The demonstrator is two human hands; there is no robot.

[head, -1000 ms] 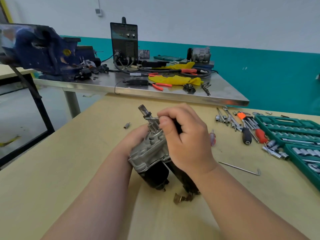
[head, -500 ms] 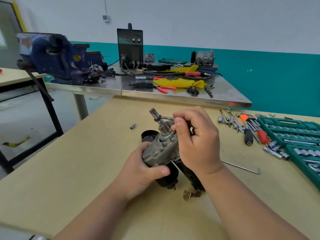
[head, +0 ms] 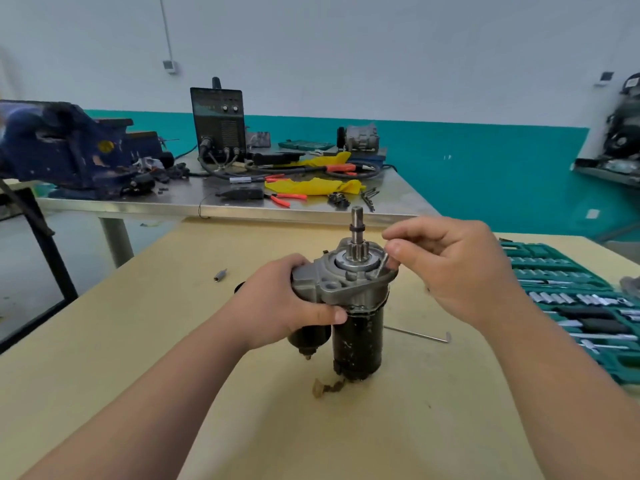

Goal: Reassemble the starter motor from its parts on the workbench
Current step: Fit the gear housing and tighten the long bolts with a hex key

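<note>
Left hand (head: 277,306) grasps the upright motor (head: 356,327); right hand (head: 450,271) pinches a key (head: 382,265) that could slip out if tilted

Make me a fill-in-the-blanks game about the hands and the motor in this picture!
1. The starter motor stands on the workbench with its shaft pointing ____.
2. Its silver housing is gripped by the ____ hand.
3. The bent metal key at the housing's edge is pinched by the ____ hand.
4. The cloth on the steel table behind is ____.

Missing words: up, left, right, yellow.
</note>
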